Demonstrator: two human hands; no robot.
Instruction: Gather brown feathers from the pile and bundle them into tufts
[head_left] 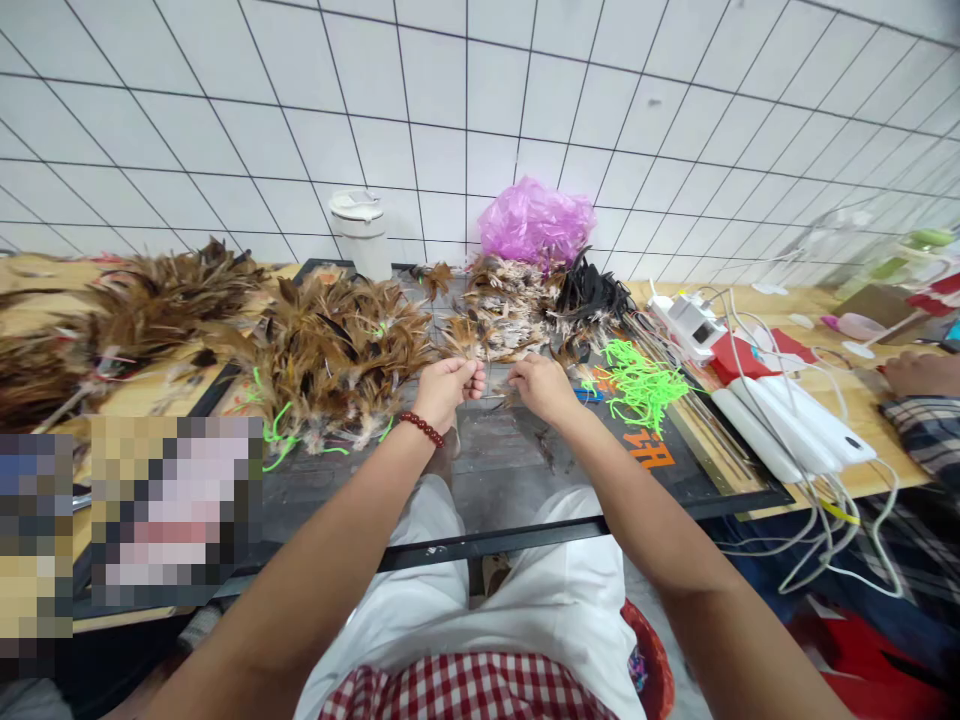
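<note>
My left hand (448, 388), with a red bead bracelet (421, 427) on the wrist, is closed in a pinch above the dark table mat (510, 470). My right hand (541, 388) is closed too, a little to the right. Both pinch something small between them, perhaps a feather, too fine to name. A heap of brown feathers (337, 350) lies just left of the hands, and a paler feather heap (499, 315) lies just behind them. Neon green cords (637, 380) lie to the right.
More brown feathers (120, 320) cover the left of the table. A white lidded cup (362, 230) and a pink plastic bag (534, 222) stand by the tiled wall. White devices with cables (787, 425) lie on the right. Another person's hand (921, 372) rests at the far right.
</note>
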